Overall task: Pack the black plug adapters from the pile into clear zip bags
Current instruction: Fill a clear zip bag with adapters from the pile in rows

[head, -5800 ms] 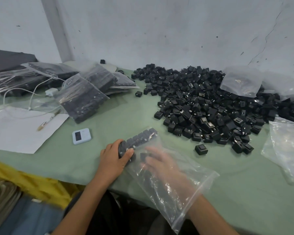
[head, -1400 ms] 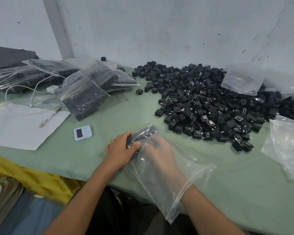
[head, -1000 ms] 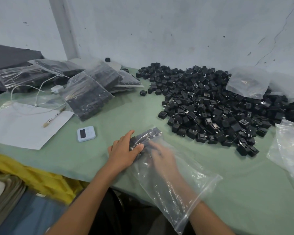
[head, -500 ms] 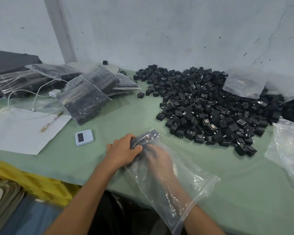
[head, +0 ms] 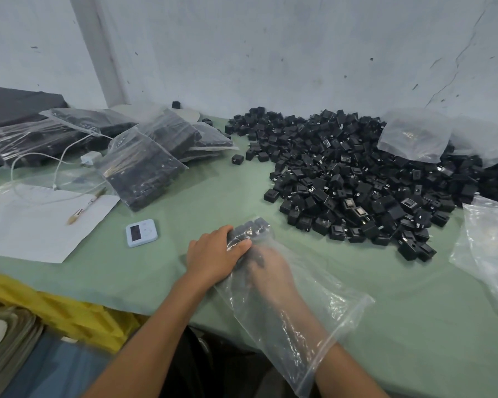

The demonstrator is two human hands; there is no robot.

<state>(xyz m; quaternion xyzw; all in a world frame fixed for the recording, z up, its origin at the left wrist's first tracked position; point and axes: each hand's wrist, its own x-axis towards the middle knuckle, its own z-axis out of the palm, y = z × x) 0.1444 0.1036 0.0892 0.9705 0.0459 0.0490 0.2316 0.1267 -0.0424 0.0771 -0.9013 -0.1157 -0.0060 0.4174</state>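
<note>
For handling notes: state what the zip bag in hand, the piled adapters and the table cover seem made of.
Zip bag: thin soft plastic film, clear, glossy; it wrinkles and glints.
Adapters: apparently hard black plastic; dull sheen on flat faces.
Table cover: pale green, matt, draped over the edge; maybe cloth.
</note>
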